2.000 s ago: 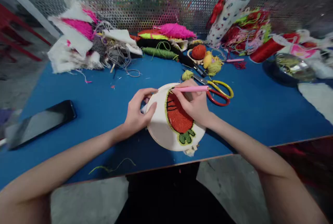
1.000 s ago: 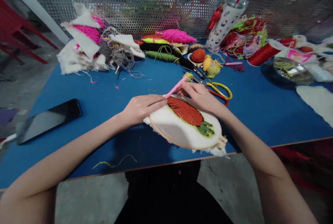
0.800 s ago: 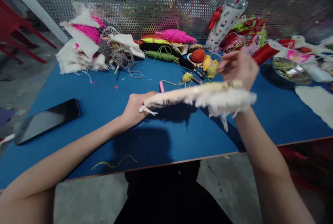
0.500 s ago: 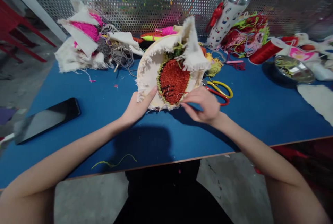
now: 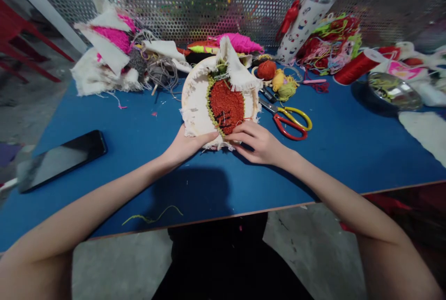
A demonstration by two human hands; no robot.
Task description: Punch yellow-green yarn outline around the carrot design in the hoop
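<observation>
An embroidery hoop (image 5: pixel 186 84) with frayed white cloth (image 5: pixel 198 109) is held tilted above the table. On the cloth is a rust-red looped-yarn patch (image 5: pixel 228 102) with a yellow-green border and dark lines low on its left. My left hand (image 5: pixel 188 144) is closed on the hoop's lower left, its thumb lying on the cloth. My right hand (image 5: pixel 259 142) bends its fingers over the lower right of the patch, fingertips close to the left thumb. Whatever those fingertips pinch is hidden. A cloth corner (image 5: pixel 240 70) folds over the patch's top.
Scissors (image 5: pixel 287 119) with red and yellow handles lie right of the hoop, near yarn balls (image 5: pixel 266 70). A phone (image 5: pixel 66 158) rests at left, a loose yellow-green thread (image 5: pixel 153 218) in front. Behind stand a tumbler (image 5: pixel 303 26), red thread spool (image 5: pixel 357 67), metal bowl (image 5: pixel 393 93) and cloth heap (image 5: pixel 108 54).
The hoop has shifted and turned slightly to the left, uncovering more of the scissors and yarn balls. My right hand has moved left, its fingertips now over the patch's lower edge.
</observation>
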